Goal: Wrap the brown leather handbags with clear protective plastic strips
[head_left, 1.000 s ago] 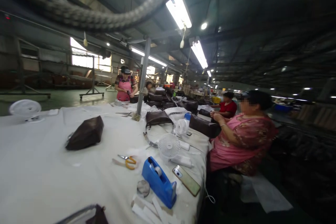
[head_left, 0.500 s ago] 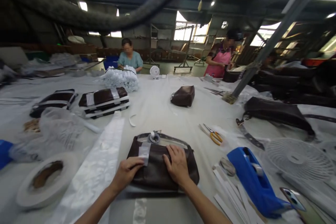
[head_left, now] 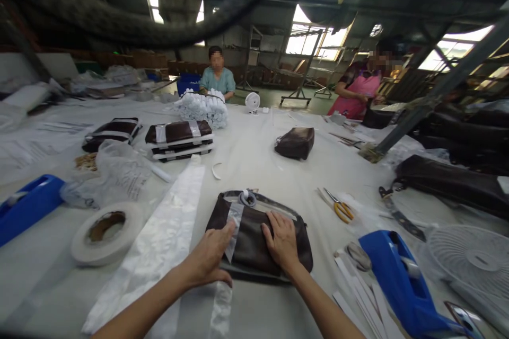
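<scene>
Bag [head_left: 258, 246] lying flat on the white surface [head_left: 246, 151] in the head view, and both hands are working on it. One clear strip [head_left: 235, 217] is already running down its left part; no matching strip is showing on its right, though the right hand is covering some of that area. By comparison, the stacked bags [head_left: 178, 140] beyond it to the left are carrying two pale bands on top. The left hand [head_left: 210, 257] is touching the strip, thumb spreading away from the fingers; the right hand [head_left: 282, 238] is resting open on the bag, gripping nothing.

Just left of the bag, a long white sheet [head_left: 169, 228] is stretching out, a tape roll [head_left: 81, 246] sitting beyond it. To the bag's right, paper strips [head_left: 363, 302] and a blue dispenser [head_left: 397, 286] are crowding that side; orange-handled snips [head_left: 342, 212] are lying farther up. Nothing is visibly blocking the bag itself.
</scene>
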